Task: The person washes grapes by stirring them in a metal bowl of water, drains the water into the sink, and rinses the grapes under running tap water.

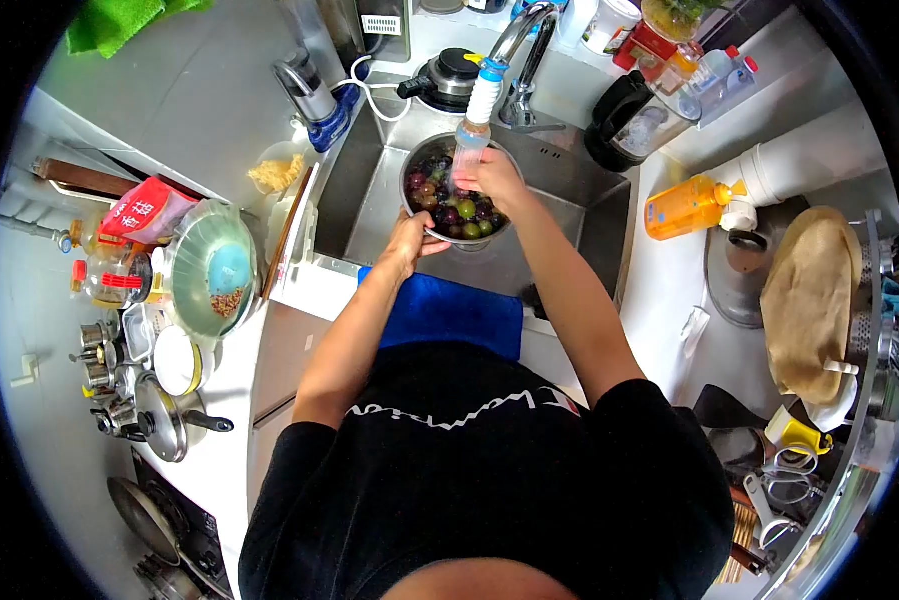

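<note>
A round metal bowl of wet grapes, dark purple with some green, is held over the sink. My left hand grips its near left rim, thumb on top and fingers underneath. Above the bowl hangs a faucet nozzle, white and blue with a clear lower end. My right hand is at that clear end, over the grapes, and its fingers appear curled round it. Glare and water partly hide the fingertips.
The steel sink surrounds the bowl, with a blue cloth over its front edge. A kettle and an orange bottle stand on the right. On the left are a green-tinted basin and a lidded pan.
</note>
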Demonstrator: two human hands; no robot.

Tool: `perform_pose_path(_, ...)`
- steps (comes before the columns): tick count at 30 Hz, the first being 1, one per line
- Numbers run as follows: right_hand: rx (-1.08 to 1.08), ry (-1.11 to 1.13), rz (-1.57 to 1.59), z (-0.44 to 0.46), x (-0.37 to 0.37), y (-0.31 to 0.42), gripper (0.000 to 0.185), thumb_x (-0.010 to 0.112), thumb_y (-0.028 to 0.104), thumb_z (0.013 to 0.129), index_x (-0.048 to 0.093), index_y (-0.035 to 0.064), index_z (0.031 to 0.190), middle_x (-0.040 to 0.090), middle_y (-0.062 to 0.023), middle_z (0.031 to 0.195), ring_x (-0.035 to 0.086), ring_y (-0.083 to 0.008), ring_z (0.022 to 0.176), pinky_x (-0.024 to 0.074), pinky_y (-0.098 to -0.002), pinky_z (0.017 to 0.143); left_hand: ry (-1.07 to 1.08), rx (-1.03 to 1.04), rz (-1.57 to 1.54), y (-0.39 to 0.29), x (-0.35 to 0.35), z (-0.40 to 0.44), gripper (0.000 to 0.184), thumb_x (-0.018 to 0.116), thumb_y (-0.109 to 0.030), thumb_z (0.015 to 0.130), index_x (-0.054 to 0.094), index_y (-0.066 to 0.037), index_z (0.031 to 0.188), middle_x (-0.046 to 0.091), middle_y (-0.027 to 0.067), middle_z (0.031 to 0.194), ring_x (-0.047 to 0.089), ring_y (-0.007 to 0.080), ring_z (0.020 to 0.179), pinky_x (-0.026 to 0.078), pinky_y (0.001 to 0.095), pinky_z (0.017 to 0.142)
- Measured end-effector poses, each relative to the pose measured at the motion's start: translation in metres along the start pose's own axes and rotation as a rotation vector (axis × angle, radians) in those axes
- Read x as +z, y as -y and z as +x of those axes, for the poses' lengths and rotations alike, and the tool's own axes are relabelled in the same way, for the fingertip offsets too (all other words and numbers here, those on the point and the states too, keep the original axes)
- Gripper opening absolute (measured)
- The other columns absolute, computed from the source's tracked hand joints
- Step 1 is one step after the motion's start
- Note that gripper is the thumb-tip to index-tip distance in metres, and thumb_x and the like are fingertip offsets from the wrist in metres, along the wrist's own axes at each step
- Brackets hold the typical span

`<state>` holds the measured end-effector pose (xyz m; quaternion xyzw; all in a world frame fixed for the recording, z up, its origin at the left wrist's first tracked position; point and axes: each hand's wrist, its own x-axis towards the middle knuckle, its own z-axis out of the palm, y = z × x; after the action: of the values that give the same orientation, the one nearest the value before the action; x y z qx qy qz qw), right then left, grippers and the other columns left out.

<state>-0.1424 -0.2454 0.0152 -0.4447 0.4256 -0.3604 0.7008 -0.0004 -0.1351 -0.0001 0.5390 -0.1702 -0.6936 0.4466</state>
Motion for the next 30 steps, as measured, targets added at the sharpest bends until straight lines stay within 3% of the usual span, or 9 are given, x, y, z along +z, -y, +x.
perform_pose_path(3,0.069,-0.021,-0.287,0.001,0.003,0.000,0.014,0.054,0.008,0.074,0.058,-0.0005,0.083,0.060,-0.0124,0.075,0.058,-0.0150,0.061,0.0479,-0.0283,0.057,-0.064,0.027,-0.025,-0.003,0.007,-0.005,0.040,0.041,-0.010,0.071,0.039,0.006,0.107,0.054,0.0180,0.095,0.060,0.0273,0.080,0.054,0.0353,0.068)
perform_pose_path(5,-0.019,-0.074,-0.800,-0.016,0.000,0.019,0.014,0.052,0.008,0.074,0.059,0.0001,0.083,0.060,-0.0111,0.072,0.057,-0.0122,0.055,0.0472,-0.0277,0.052,-0.049,-0.004,-0.135,-0.002,0.001,-0.003,0.040,0.040,-0.010,0.071,0.039,0.006,0.107,0.054,0.0187,0.095,0.060,0.0283,0.080,0.054,0.0362,0.069)
perform_pose_path(7,-0.007,-0.065,-0.779,-0.025,-0.007,0.026,0.017,0.052,0.012,0.076,0.060,0.0017,0.087,0.062,-0.0115,0.076,0.060,-0.0179,0.063,0.0472,-0.0314,0.057,-0.039,-0.029,-0.126,-0.002,-0.002,-0.009,0.037,0.039,-0.009,0.071,0.040,0.005,0.105,0.054,0.0184,0.096,0.060,0.0296,0.080,0.054,0.0367,0.069)
perform_pose_path(9,-0.481,-0.282,-1.122,-0.034,-0.010,0.031,0.018,0.053,0.016,0.077,0.060,0.0050,0.090,0.062,-0.0121,0.081,0.059,-0.0263,0.073,0.0460,-0.0363,0.063,-0.070,0.040,0.014,-0.001,0.000,-0.024,0.029,0.038,-0.009,0.072,0.043,0.005,0.097,0.054,0.0192,0.096,0.060,0.0304,0.080,0.054,0.0372,0.069)
perform_pose_path(10,-0.458,-0.295,-1.077,-0.033,-0.013,0.033,0.018,0.053,0.018,0.078,0.060,0.0070,0.090,0.061,-0.0122,0.086,0.056,-0.0313,0.080,0.0442,-0.0396,0.068,-0.047,0.038,-0.014,-0.002,0.002,-0.025,0.031,0.039,-0.009,0.071,0.042,0.006,0.098,0.055,0.0195,0.095,0.060,0.0304,0.081,0.054,0.0363,0.067)
perform_pose_path(15,-0.615,-0.430,-0.849,-0.022,-0.035,0.034,0.020,0.052,0.018,0.078,0.061,0.0072,0.092,0.061,-0.0124,0.087,0.058,-0.0284,0.081,0.0447,-0.0349,0.070,-0.023,0.014,-0.111,-0.012,0.005,-0.005,0.041,0.039,-0.008,0.071,0.038,0.006,0.109,0.055,0.0189,0.096,0.060,0.0303,0.081,0.054,0.0348,0.067)
perform_pose_path(25,-0.251,-0.436,-0.872,0.017,-0.106,0.018,0.030,0.051,0.025,0.076,0.061,0.0064,0.097,0.061,-0.0138,0.093,0.057,-0.0275,0.089,0.0432,-0.0344,0.079,-0.020,0.038,0.012,-0.027,0.011,-0.024,0.028,0.038,-0.008,0.072,0.042,0.007,0.094,0.055,0.0212,0.093,0.060,0.0303,0.081,0.054,0.0361,0.069)
perform_pose_path(26,-0.257,-0.437,-0.932,0.025,-0.110,0.016,0.031,0.050,0.025,0.075,0.060,0.0060,0.098,0.061,-0.0142,0.094,0.057,-0.0283,0.090,0.0430,-0.0352,0.080,0.042,-0.013,-0.054,-0.024,0.001,-0.016,0.049,0.039,-0.005,0.069,0.027,-0.003,0.117,0.047,0.0189,0.104,0.059,0.0322,0.080,0.054,0.0392,0.064)
perform_pose_path(30,-0.173,-0.502,-1.018,0.034,-0.111,0.027,0.033,0.050,0.025,0.074,0.059,0.0052,0.099,0.060,-0.0144,0.096,0.056,-0.0285,0.092,0.0429,-0.0361,0.081,0.028,-0.015,-0.141,-0.019,-0.005,-0.002,0.050,0.040,-0.005,0.069,0.026,-0.003,0.117,0.046,0.0196,0.104,0.059,0.0326,0.081,0.054,0.0411,0.066)
